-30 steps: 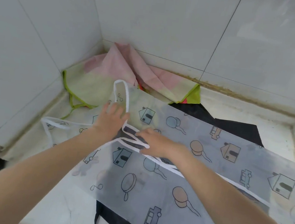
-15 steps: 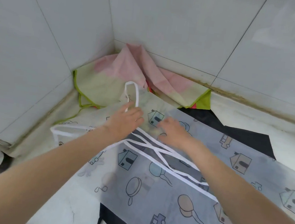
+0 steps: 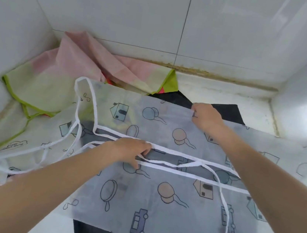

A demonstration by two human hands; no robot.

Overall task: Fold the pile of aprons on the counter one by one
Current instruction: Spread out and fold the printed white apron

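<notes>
A translucent white apron (image 3: 158,198) printed with houses, pans and cars lies spread across the counter, both long sides folded in to meet at the middle. Its white straps (image 3: 84,107) loop loosely at the left end. My left hand (image 3: 131,150) rests on the middle seam, fingers curled down on the white edge bands. My right hand (image 3: 204,117) pinches the apron's far folded edge. A pink and pale green apron (image 3: 77,66) with lime trim sits crumpled in the back left corner. A black apron (image 3: 225,109) lies beneath the printed one.
White tiled walls (image 3: 122,15) close in the counter at the back, left and right. The pale counter top (image 3: 219,91) shows at the back right. The black apron's lower edge sticks out under the printed one at the near side.
My right hand moved from the middle seam out to the far folded edge and took hold of it. My left hand slid right along the seam. The camera moved closer.
</notes>
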